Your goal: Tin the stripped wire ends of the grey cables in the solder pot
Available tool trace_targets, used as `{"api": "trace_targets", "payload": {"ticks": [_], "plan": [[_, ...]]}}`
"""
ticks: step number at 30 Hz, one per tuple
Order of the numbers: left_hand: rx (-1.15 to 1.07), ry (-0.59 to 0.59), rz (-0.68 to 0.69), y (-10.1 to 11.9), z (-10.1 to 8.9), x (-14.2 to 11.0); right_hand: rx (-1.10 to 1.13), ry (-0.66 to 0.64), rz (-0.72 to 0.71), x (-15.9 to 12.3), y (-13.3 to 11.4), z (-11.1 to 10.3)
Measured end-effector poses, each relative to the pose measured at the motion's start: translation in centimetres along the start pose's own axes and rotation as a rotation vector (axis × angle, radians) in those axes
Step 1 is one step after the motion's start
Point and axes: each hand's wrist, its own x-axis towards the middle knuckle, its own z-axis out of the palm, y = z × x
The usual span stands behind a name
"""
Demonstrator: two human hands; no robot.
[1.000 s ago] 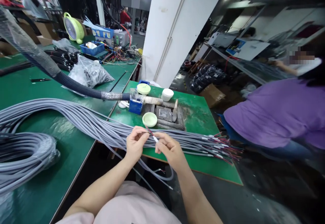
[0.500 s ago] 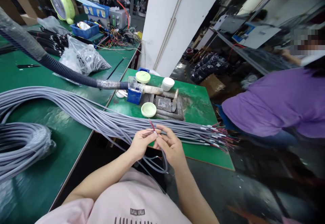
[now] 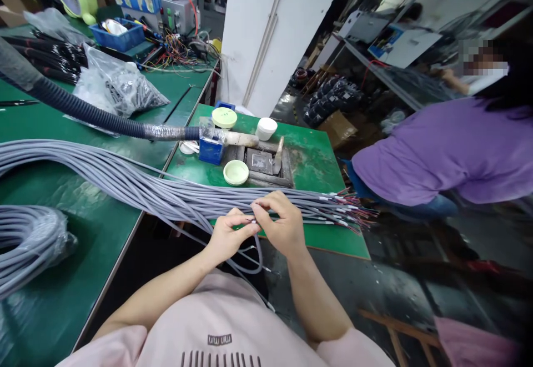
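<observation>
My left hand point(image 3: 227, 236) and my right hand point(image 3: 282, 224) meet at the near edge of a small green table point(image 3: 320, 167), both pinched on the stripped end of one grey cable point(image 3: 250, 256) that loops down below them. Thin coloured wires show at the fingertips. Just behind the hands lies a thick bundle of grey cables point(image 3: 125, 181), stretched across both tables, its stripped ends with red and black wires point(image 3: 353, 214) fanning out to the right.
A pale green lid point(image 3: 235, 172), a metal fixture point(image 3: 262, 164), a blue box point(image 3: 211, 147) and white cups point(image 3: 265, 128) sit on the small table. A black corrugated hose point(image 3: 83, 111) crosses the left table; a cable coil point(image 3: 29, 245) lies at left. A person in purple point(image 3: 441, 156) bends at right.
Both hands dropped slightly toward me and closed together on the cable end; the red wire tip that stuck up before is now hidden between the fingers. The view tilted down.
</observation>
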Motion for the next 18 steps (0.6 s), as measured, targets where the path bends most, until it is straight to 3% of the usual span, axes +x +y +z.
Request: {"api": "trace_targets", "payload": {"ticks": [3, 6, 9, 11, 12, 16, 18], "plan": [[0.115, 0.046, 0.095, 0.0, 0.0, -0.1, 0.082, 0.024, 0.101, 0.0, 0.5, 0.9], [0.155, 0.062, 0.119, 0.2, 0.1, -0.2, 0.342, 0.062, 0.275, 0.7, 1.8, 1.5], [0.101, 0.018, 0.011, 0.3, 0.1, -0.5, 0.630, 0.275, 0.344, 1.8, 3.5, 1.0], [-0.002, -0.025, -0.127, 0.4, -0.1, -0.6, 0.703, 0.315, 0.324, 2.2, 4.2, -0.1], [-0.070, -0.044, -0.197, 0.5, -0.3, -0.6, 0.688, 0.240, 0.316, 2.3, 4.4, -0.6], [-0.310, -0.128, -0.318, 0.6, -0.8, -0.3, 0.550, -0.318, 0.351, 1.7, 3.9, -1.5], [-0.374, -0.161, -0.332, 0.6, -0.7, -0.1, 0.562, -0.396, 0.377, 1.3, 3.2, -1.0]]}}
